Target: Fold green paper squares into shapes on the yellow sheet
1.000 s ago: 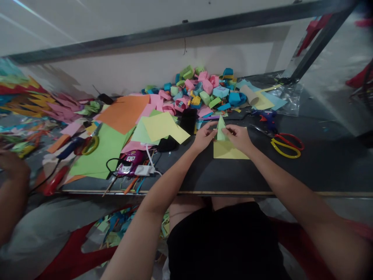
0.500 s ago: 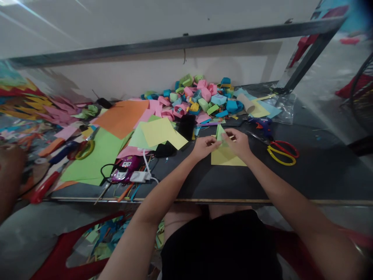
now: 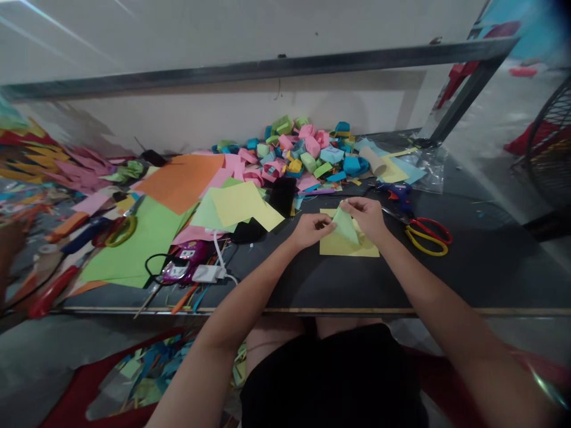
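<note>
Between my two hands is a folded piece of light green paper [image 3: 345, 229], standing up in a triangular shape. My left hand [image 3: 313, 230] pinches its left edge with thumb and fingertips. The top corner is pinched by my right hand [image 3: 363, 215]. Beneath them, a yellow paper sheet [image 3: 350, 249] lies flat on the dark table [image 3: 303, 285], partly hidden by the green paper and my right hand. Scissors with red and yellow handles [image 3: 428, 236] rest just right of my right hand, beside a blue glue gun [image 3: 397, 191].
Small folded paper pieces [image 3: 307, 148] in several colours are heaped at the back. Left lie orange paper [image 3: 181, 178], green sheets [image 3: 138, 238], a purple power strip [image 3: 190, 258] and more scissors [image 3: 121, 230]. A cardboard tube [image 3: 372, 159] sits back right. Another person's arm [image 3: 11, 255] shows far left.
The green paper has turned and now shows a broader triangular face. My right hand has shifted to its top corner, while my left hand stays at its left. The view has shifted slightly.
</note>
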`<state>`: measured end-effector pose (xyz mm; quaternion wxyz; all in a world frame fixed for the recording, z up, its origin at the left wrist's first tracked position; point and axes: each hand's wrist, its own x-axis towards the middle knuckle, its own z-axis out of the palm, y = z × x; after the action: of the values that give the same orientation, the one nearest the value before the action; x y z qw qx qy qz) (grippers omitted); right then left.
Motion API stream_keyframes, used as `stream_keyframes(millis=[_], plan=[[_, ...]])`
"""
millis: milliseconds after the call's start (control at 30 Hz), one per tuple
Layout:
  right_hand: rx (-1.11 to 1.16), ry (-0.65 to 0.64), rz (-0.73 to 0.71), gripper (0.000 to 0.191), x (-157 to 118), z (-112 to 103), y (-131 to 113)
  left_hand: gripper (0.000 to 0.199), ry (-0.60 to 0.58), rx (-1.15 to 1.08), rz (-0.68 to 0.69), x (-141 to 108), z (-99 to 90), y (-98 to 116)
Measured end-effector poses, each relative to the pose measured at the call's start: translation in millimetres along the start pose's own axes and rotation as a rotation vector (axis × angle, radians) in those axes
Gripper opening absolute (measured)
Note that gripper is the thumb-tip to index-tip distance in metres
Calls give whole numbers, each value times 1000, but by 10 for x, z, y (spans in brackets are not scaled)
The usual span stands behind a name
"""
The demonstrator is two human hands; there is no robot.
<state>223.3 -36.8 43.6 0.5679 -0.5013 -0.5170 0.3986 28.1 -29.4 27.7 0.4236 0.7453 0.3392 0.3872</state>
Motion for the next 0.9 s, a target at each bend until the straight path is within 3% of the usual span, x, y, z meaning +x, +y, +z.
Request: stream_keyframes(millis=[200,433,700,900], plan=[[130,106,-5,52,87,-61,65,46,65,9,20,24,-10,-44],[162,162,-19,49,123,-58,141,44,272,-46,-42,36,-22,-74],[162,172,-3,46,87,-32,91,56,338,-434,-210,68,29,-71],[163,162,18,45,73,-28,59,57,377,-507,-260,92,37,-54]])
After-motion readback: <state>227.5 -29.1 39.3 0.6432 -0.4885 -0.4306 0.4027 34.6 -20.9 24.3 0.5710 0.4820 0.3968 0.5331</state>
